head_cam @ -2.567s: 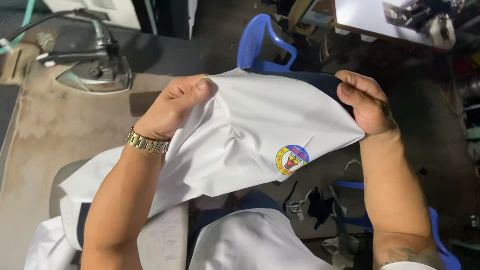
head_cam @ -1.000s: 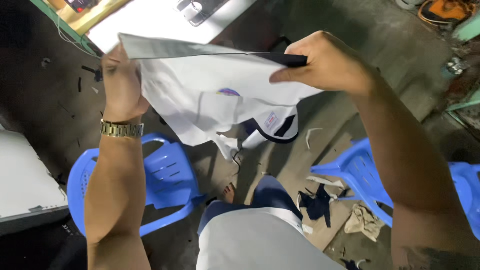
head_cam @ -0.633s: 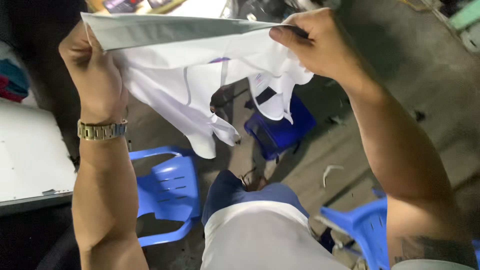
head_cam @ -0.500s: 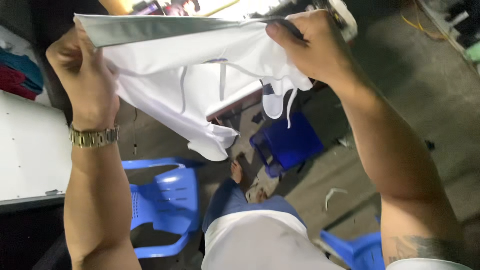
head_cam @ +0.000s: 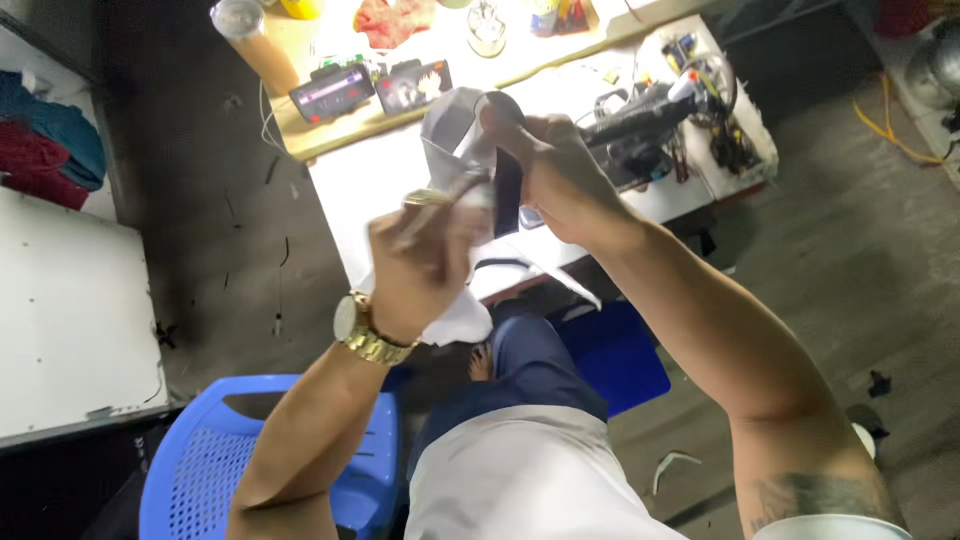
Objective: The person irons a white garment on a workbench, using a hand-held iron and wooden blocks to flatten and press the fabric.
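A white garment with dark trim (head_cam: 455, 130) is bunched up between both of my hands, in front of my chest. My left hand (head_cam: 425, 265), with a gold watch on the wrist, grips its lower part, and a fold of cloth hangs out below the fist. My right hand (head_cam: 555, 170) grips the upper part with the dark strip. The two hands are close together, and motion blurs the left hand. Below the hands lies a white sewing table (head_cam: 360, 195), and a sewing machine (head_cam: 650, 115) stands just right of my right hand.
A wooden shelf (head_cam: 400, 105) behind the table carries two phones, a plastic cup and small items. A blue plastic chair (head_cam: 210, 465) stands at lower left, a blue stool (head_cam: 620, 355) under the table. A white board (head_cam: 70, 320) lies at left with folded cloth above it.
I have turned from the ironing table to the sewing table. The garment, held spread wide between my hands, is now bunched, and my hands have come together.
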